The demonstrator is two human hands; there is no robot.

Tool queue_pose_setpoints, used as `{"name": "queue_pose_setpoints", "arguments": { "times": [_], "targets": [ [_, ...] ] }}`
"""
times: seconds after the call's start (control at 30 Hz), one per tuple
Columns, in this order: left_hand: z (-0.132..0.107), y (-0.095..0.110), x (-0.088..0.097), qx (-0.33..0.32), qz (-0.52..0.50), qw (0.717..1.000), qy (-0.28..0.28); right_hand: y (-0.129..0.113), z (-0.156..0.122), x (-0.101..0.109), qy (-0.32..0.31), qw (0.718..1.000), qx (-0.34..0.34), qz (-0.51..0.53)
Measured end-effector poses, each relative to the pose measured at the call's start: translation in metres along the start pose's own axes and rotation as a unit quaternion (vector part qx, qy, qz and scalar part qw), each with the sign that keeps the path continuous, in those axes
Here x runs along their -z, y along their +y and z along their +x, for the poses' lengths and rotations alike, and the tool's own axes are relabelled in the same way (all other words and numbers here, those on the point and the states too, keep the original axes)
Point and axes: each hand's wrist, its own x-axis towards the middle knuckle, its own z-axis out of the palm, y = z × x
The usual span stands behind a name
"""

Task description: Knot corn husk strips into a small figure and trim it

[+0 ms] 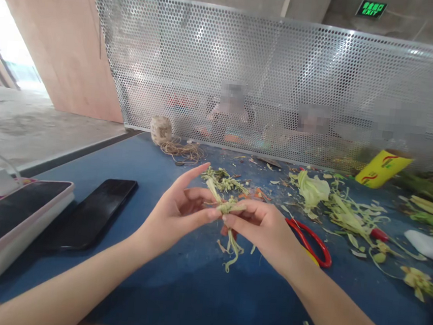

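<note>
Two fingertips of your left hand [173, 214], the thumb and a middle finger, pinch one side of the bundle [231, 207], while the forefinger sticks out straight and free above it. Your right hand [267, 228] has its fingers closed on the bundle from the opposite side. This small knot of pale green strips sits in the air between the two hands, above the table [188, 292] and right at the fingertips of both, so neither hand is nearer. Its long axis runs roughly upright with a lean: a stalk end points up and away to the left, and loose strips hang down below your right fingers. Whether anything is wound round its middle cannot be told, since your fingers cover it. Just beside your right hand, partly behind it, lie red scissors [312, 240] with the blades hidden. Farther right are leaf scraps [334, 209], a yellow bottle [382, 168] and a white thing cut off by the edge. Left of your hands lie a phone [89, 211] and a case [4, 224]. A twine spool [161, 129] stands by the mesh screen [285, 87], and the people behind it are blurred.
</note>
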Motion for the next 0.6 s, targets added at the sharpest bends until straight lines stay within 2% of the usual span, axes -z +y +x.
{"name": "queue_pose_setpoints", "arguments": {
  "times": [0.13,0.23,0.4,0.6],
  "targets": [
    [0.003,0.002,0.001,0.028,0.023,0.998,0.045,0.002,0.001,0.001,-0.009,1.0,-0.002,0.004],
    [0.003,0.003,0.001,0.038,0.054,0.996,0.06,0.004,0.001,0.002,-0.009,0.999,0.004,-0.039],
    [0.002,0.0,0.001,0.032,0.083,0.995,0.054,0.007,0.004,0.004,0.038,0.992,0.029,-0.114],
    [0.002,-0.002,0.0,0.02,0.083,0.996,0.04,0.012,0.003,0.002,0.016,0.991,0.051,-0.12]
  ]
}}
